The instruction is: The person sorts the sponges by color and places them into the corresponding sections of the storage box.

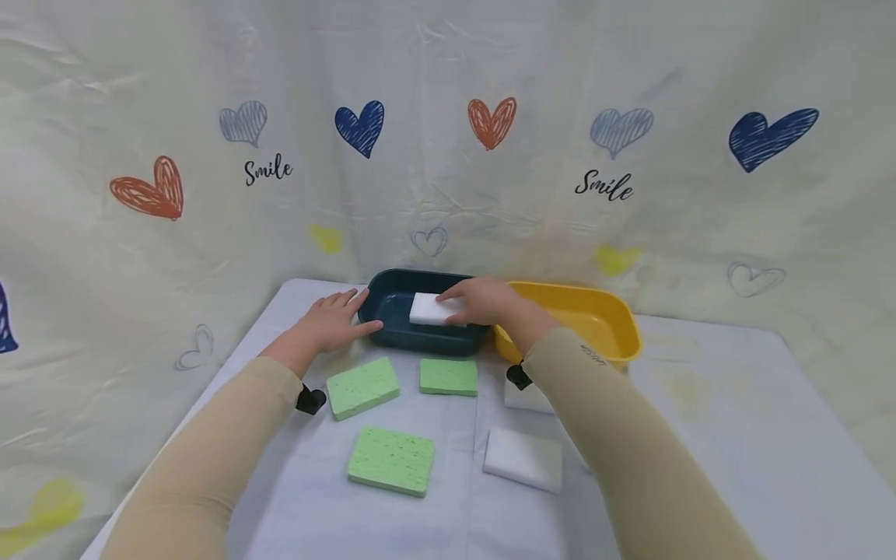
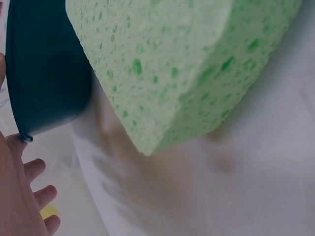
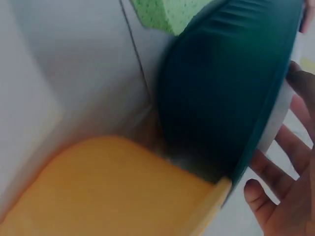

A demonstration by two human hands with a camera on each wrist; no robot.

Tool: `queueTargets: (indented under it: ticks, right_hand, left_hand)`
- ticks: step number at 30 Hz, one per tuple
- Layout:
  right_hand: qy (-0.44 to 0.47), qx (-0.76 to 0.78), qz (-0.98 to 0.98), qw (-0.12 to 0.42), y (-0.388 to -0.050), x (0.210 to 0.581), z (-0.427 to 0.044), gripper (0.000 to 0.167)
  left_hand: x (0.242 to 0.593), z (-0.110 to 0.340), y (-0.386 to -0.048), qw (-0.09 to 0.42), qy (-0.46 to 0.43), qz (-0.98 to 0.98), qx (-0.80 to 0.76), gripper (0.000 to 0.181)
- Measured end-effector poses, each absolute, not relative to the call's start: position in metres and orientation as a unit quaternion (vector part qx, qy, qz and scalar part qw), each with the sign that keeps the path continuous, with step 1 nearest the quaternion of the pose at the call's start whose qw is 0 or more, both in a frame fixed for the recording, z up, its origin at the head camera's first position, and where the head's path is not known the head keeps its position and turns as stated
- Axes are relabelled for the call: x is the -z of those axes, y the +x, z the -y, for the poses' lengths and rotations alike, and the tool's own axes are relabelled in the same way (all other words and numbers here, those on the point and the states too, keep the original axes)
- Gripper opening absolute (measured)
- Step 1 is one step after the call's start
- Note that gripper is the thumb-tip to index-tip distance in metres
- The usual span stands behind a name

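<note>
In the head view my left hand (image 1: 332, 323) rests its spread fingers at the left rim of a dark teal tray (image 1: 427, 342); the left wrist view shows the fingers (image 2: 33, 169) straight beside that rim. Over the tray's right side, my right hand (image 1: 490, 302) holds a white sponge (image 1: 423, 309) by its right part, thumb on the near edge. That sponge lies inside or just above the tray floor; I cannot tell which. The right wrist view shows the right fingers (image 3: 290, 147) reaching over the tray's rim, with the sponge mostly hidden.
A yellow tray (image 1: 619, 327) stands right of the teal one. In front lie three green sponges: left (image 1: 362, 387), middle (image 1: 448, 376) and near (image 1: 392, 459). Two white sponges lie to the right, one (image 1: 523, 459) nearer, another (image 1: 526, 397) partly behind my right forearm. A printed curtain (image 1: 434, 187) hangs behind.
</note>
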State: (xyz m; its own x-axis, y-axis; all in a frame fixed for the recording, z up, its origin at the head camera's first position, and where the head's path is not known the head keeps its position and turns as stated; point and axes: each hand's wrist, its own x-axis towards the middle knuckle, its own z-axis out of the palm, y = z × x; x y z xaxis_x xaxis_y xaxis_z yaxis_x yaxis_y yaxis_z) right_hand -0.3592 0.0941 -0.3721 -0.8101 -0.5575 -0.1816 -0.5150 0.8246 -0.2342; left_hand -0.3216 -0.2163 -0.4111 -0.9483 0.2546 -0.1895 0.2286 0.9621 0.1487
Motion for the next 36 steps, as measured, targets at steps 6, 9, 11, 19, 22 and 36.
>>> queueTargets:
  ticks: [6,9,11,19,22,36]
  right_hand:
    - [-0.271,0.079,-0.945,0.162,-0.364,0.383,-0.087,0.043]
    - [-0.258,0.078,-0.947,0.174,-0.363,0.388,-0.084,0.040]
    - [-0.247,0.080,-0.949,0.178,-0.362,0.390,-0.083,0.038]
    - [-0.246,0.074,-0.952,0.166,-0.360,0.392,-0.077,0.040]
    - [-0.248,0.065,-0.955,0.151,-0.360,0.391,-0.078,0.041]
    - [-0.240,0.143,-0.951,0.130,-0.357,0.380,-0.079,0.053]
  left_hand:
    - [0.411,0.210,-0.324,0.100,0.126,-0.984,-0.072,0.102]
    - [0.412,0.209,-0.324,0.103,0.123,-0.985,-0.071,0.104]
    - [0.412,0.209,-0.324,0.104,0.121,-0.985,-0.071,0.105]
    - [0.411,0.208,-0.326,0.101,0.121,-0.985,-0.072,0.106]
    - [0.413,0.207,-0.327,0.101,0.125,-0.984,-0.073,0.108]
    - [0.416,0.211,-0.327,0.106,0.114,-0.985,-0.075,0.111]
